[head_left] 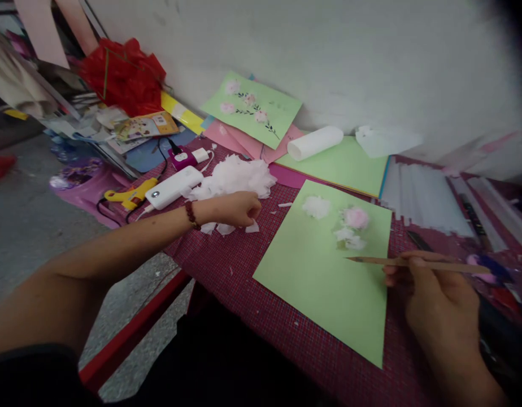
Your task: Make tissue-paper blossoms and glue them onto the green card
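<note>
My right hand (441, 308) grips a thin, pointed wooden stick (447, 265), its tip over a light green paper sheet (316, 282). On that sheet are a pink tissue-paper flower (356, 217), a white ruffled clump (349, 238) just below it, and another white clump (316, 207) to the left. My left hand (239, 208), with a beaded bracelet, is closed, fingers curled down beside a small white paper piece (252, 226). Whether that piece is between the fingertips I cannot tell. Behind this hand lies a heap of white tissue pieces (239, 175).
A yellow glue gun (131, 195), white power bank (175, 187) and purple socket block (182, 158) lie left. Behind are a green sheet with pink flowers (255, 107) and a white paper roll (315, 143). Translucent sticks (433, 198) lie right. A red bundle (123, 76) stands back left.
</note>
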`<state>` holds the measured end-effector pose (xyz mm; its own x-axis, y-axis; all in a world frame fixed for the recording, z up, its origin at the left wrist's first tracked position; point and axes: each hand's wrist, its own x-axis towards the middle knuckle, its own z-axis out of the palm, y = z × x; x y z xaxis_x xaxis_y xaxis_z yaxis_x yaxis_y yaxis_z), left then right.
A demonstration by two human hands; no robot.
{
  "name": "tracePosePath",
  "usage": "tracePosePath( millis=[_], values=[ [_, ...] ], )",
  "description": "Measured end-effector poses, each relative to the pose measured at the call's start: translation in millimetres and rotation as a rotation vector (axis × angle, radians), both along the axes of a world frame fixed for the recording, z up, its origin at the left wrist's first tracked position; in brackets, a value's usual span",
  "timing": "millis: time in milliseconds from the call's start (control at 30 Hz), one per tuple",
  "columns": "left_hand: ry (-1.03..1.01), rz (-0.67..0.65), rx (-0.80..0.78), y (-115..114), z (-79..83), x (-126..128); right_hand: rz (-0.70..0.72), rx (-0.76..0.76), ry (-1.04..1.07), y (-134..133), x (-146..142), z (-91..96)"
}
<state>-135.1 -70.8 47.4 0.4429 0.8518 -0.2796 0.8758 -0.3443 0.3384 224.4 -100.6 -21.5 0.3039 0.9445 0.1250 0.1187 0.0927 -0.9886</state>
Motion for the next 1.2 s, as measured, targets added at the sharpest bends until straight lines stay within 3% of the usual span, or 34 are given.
tracePosePath(
  millis=[167, 267, 367, 533, 733, 967, 1200],
  values=[
    [-0.374, 0.049, -0.208, 8, 20.4, 21, 0.079, 0.018, 0.067, -1, 1, 2.3],
    [-0.550, 0.039, -0.325, 16, 17.8, 44, 0.134, 0.032, 0.079, -1, 2, 2.2],
    [-0.598, 0.056, -0.382, 24, 7.9, 70, 0.163, 0.056, 0.059, -1, 4, 2.8],
    [-0.582, 0.005, -0.257, 34, -7.2, 104, 0.123, 0.128, 0.007, -3, 3, 8.7],
    [-0.627, 0.036, -0.050, 40, -24.5, 116, 0.103, 0.228, -0.196, -9, -1, 10.3],
    [-0.703, 0.093, -0.173, 40, -28.8, 120, 0.241, 0.255, -0.462, -9, -9, 10.4],
    [-0.644, 0.021, -0.155, 42, -32.7, 127, 0.131, 0.292, -0.699, -6, -4, 10.5]
  ],
)
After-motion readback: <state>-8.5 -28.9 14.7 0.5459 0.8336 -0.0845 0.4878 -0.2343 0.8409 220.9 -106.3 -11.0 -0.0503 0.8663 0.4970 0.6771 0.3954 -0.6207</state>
